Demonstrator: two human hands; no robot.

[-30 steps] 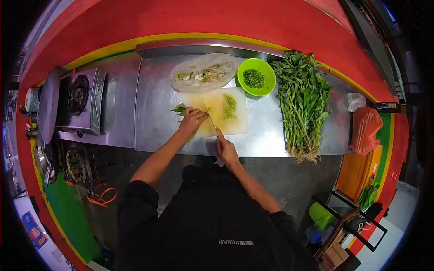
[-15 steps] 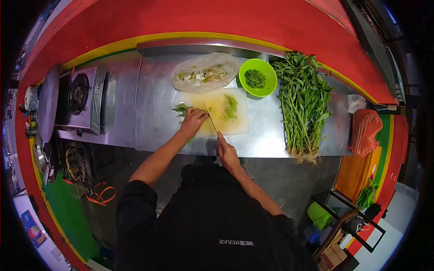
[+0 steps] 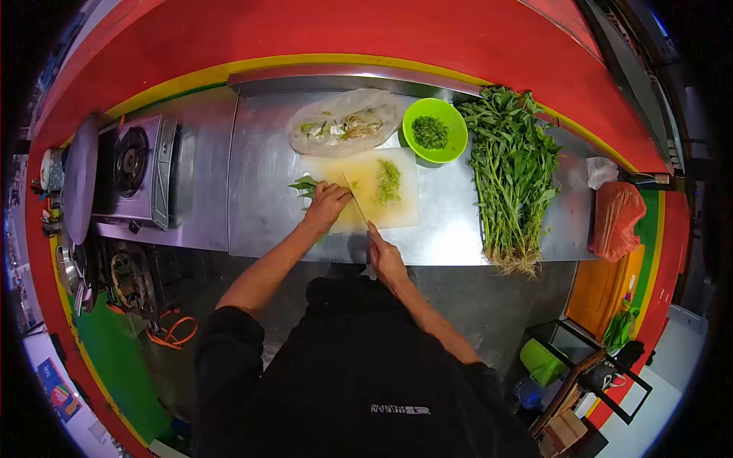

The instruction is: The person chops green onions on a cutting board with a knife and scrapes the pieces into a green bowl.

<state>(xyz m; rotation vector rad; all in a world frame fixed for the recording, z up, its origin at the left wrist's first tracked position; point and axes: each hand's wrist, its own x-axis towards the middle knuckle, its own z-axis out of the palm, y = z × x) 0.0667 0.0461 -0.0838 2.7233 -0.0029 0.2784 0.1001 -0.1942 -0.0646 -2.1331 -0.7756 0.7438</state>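
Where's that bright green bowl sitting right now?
In the head view, the green bowl sits at the back of the counter, right of centre, just behind the cutting board, between the plastic bag and the bunch of leafy greens.

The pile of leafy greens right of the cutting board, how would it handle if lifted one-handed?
Probably floppy: the leafy greens are long thin stems lying loose, so ends would likely droop. It looks unbound, so stems may slip out and scatter. Likely light for its bulk, being mostly leaves.

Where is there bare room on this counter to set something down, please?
Bare steel lies between the stove and the cutting board, and a narrower strip between board and greens. Behind the board, the bag and bowl crowd it.
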